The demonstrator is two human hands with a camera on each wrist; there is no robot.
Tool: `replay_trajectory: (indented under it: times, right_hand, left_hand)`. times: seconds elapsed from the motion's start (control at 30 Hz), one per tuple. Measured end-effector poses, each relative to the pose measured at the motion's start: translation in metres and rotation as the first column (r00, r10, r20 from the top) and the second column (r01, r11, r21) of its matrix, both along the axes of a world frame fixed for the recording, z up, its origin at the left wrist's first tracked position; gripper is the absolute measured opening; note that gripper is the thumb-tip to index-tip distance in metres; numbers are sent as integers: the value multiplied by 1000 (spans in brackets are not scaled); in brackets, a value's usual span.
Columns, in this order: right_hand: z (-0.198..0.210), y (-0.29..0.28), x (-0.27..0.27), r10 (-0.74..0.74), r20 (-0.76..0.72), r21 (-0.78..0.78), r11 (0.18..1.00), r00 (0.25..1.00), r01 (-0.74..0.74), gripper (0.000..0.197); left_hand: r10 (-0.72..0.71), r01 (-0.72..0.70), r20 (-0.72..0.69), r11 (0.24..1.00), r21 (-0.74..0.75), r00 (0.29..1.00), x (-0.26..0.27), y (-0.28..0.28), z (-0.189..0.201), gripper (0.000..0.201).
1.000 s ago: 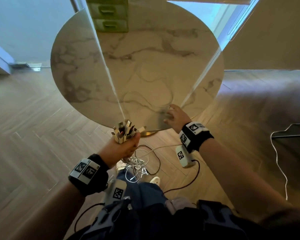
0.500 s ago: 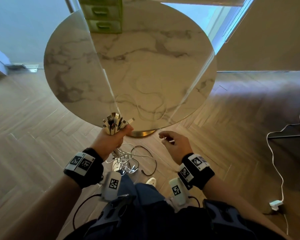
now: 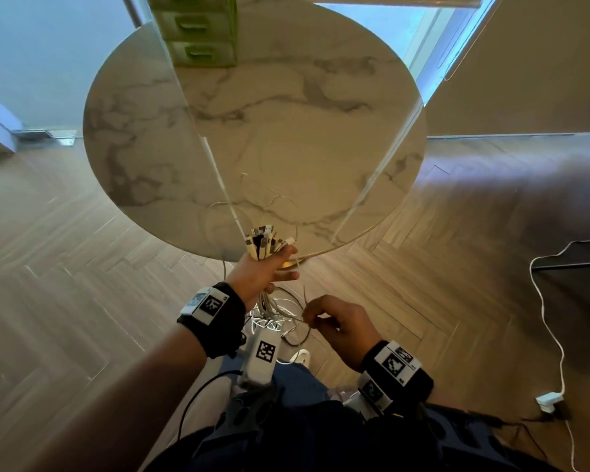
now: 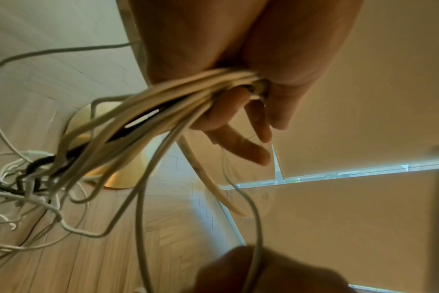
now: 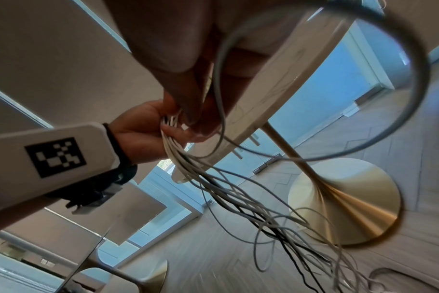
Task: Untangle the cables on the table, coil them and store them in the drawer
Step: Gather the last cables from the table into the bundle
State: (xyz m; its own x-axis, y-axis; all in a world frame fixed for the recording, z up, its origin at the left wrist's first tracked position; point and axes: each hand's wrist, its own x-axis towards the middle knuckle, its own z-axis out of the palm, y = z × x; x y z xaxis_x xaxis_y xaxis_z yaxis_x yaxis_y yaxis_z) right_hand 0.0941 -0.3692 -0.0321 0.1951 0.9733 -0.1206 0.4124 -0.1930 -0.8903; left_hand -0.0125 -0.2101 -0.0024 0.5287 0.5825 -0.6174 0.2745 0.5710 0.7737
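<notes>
My left hand (image 3: 268, 269) grips a bundle of white and black cables (image 3: 263, 242) just below their connectors, which fan out above the fist at the near edge of the round marble table (image 3: 143, 137). The bundle's strands (image 4: 148, 119) hang tangled down to the floor (image 3: 273, 318). My right hand (image 3: 334, 323) is lower and nearer my body and pinches one thin white cable (image 3: 304, 303). That cable (image 5: 401, 95) loops out from its fingers (image 5: 186, 83). A green drawer unit (image 3: 201, 32) stands closed at the table's far edge.
The table's gold pedestal base (image 5: 351, 208) stands on the wood floor right behind the hanging strands. A separate white cable with a plug (image 3: 548, 400) lies on the floor at right. My knees (image 3: 286, 386) are just below the hands.
My right hand has left the table's near edge and drawn back towards my body, pulling one thin cable off the table. My left hand keeps its grip on the bundle.
</notes>
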Motion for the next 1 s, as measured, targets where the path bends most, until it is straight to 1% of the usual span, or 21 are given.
replay_trajectory:
  times: [0.07,0.1,0.13,0.17,0.2,0.23,0.3,0.4,0.47,0.5,0.53,0.57,0.63,0.67,0.73,0.77,0.8,0.87,0.93,1.0]
  right_hand:
    - [-7,-4,-2,-10,-37,-112,994,999,5,33]
    - [-13,-6,-1,-58,-71,-199,979,996,43,38]
    - [-21,-8,0,-145,-133,-296,950,980,101,38]
    - [-30,-10,3,-224,-160,-397,906,961,145,36]
    - [-40,-13,6,-279,-155,-488,856,948,173,31]
    - [-49,-15,10,-262,-79,-553,814,962,176,28]
    - [-66,-22,18,-164,68,-613,771,984,171,28]
    - [-78,-23,26,-33,180,-679,719,983,149,20]
    - [-78,-18,29,129,230,-719,690,965,80,19]
    - [-75,-13,29,201,244,-724,689,949,41,22]
    - [-69,-6,30,240,268,-710,704,933,22,24]
    - [-61,3,30,245,294,-681,732,924,23,25]
    - [-35,24,28,166,314,-581,812,935,51,26]
    - [-19,35,25,104,292,-511,858,951,63,26]
    - [17,54,17,17,184,-349,936,983,50,26]
    - [35,62,12,18,126,-278,960,992,18,27]
    - [49,68,6,67,97,-244,969,993,-42,29]
    - [61,75,-4,223,86,-272,943,971,-192,41]
    - [53,74,-15,358,101,-335,891,928,-307,51]
    - [34,65,-27,449,116,-400,838,886,-372,55]
  left_hand:
    - [25,-25,42,1000,18,999,-6,3,-1,10]
    - [14,-17,75,999,47,997,-10,5,-1,11]
    - [-15,7,105,997,83,994,-14,5,1,14]
    - [-54,40,125,993,113,991,-19,6,3,16]
    - [-87,69,135,989,134,987,-25,6,7,18]
    - [-104,83,143,986,143,984,-31,7,10,18]
    - [-87,59,194,988,145,977,-46,13,17,20]
    - [-55,14,286,990,143,957,-68,26,27,32]
    - [-96,50,296,986,161,950,-77,30,32,35]
    - [-122,76,282,982,171,952,-80,30,33,32]
    - [-143,98,256,979,180,956,-81,29,33,27]
    - [-159,117,225,975,188,961,-80,27,32,24]
    - [-169,136,162,970,200,972,-76,21,27,27]
    - [-170,140,135,968,208,976,-73,20,24,29]
    - [-191,166,86,958,234,978,-69,17,21,31]
    - [-211,187,71,950,248,975,-67,17,20,32]
    - [-223,200,61,944,263,973,-66,17,20,34]
    - [-235,210,48,929,304,971,-61,17,22,40]
    - [-229,192,80,925,327,970,-54,18,27,37]
    - [-172,115,192,955,275,966,-48,19,31,32]
